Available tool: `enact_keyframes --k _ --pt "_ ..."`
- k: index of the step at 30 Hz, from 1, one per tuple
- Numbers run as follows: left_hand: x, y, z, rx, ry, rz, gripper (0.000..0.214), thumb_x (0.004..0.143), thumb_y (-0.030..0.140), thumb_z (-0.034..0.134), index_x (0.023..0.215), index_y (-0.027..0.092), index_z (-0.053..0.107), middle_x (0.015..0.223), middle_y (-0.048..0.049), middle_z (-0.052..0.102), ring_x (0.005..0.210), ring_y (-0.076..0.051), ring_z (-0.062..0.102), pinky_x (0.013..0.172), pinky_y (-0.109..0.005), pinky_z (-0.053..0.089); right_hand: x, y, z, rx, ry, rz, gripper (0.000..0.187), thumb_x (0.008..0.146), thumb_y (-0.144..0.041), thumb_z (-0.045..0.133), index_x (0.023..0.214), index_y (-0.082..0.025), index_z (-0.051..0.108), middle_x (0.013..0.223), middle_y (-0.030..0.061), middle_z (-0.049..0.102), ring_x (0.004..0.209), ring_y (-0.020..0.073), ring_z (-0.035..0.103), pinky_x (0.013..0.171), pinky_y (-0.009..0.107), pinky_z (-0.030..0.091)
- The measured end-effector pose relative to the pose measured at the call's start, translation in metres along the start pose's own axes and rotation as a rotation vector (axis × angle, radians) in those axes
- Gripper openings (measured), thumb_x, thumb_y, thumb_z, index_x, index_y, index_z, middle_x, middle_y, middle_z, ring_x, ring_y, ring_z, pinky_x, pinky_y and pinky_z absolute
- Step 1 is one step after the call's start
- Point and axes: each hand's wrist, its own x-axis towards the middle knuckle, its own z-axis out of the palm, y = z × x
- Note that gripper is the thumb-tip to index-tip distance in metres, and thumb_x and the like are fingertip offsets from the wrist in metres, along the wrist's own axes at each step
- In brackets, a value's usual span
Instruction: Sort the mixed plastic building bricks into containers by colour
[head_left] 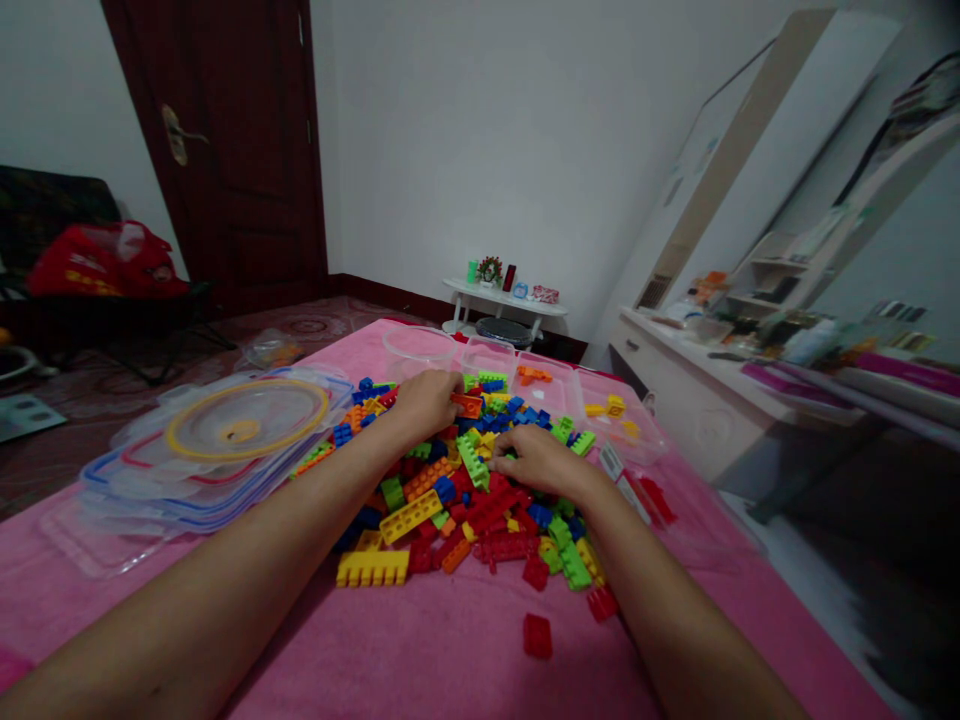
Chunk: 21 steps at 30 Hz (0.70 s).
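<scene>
A pink, nappy cloth covers the counter (465, 660). On its left lies a stack of clear, smooth plastic lids (225, 440); in the middle is a heap of studded plastic bricks (465, 510). The left hand (427, 400) has its fingers pinched on an orange brick (469, 405) at the heap's far edge. The right hand (540, 460) rests on the heap with its fingers bent beside a green brick (474, 462); whether they grip it cannot be told.

Single head-worn view. Scene seen from person's eye height, aimed forward and down across pink worktop (450, 655). Centre filled by brick pile (480, 505), framed close; door (240, 150) and white wall (487, 130) taken in beyond.
</scene>
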Motion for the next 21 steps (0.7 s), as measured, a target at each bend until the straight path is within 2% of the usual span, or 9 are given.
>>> enact_keyframes --k 6,21 --pt "0.0000 -0.0003 0.0011 0.000 0.002 0.005 0.028 0.076 0.034 0.056 0.101 0.023 0.063 0.100 -0.0066 0.069 0.094 -0.026 0.063 0.075 -0.033 0.048 0.0004 0.0004 0.0007 0.007 -0.004 -0.002 0.020 0.079 -0.030 0.055 0.074 -0.017 0.070 0.074 0.0023 0.069 0.068 0.0123 0.058 0.059 0.021 0.033" --pt "-0.0016 0.0017 -0.0018 -0.001 -0.040 -0.004 0.031 0.078 0.036 0.056 0.105 0.022 0.063 0.103 -0.0095 0.068 0.098 -0.028 0.062 0.080 -0.035 0.048 0.0015 0.0006 0.0025 -0.006 -0.002 0.002 0.021 0.079 -0.031 0.053 0.075 -0.018 0.070 0.076 0.0025 0.069 0.069 0.0130 0.059 0.060 0.022 0.033"
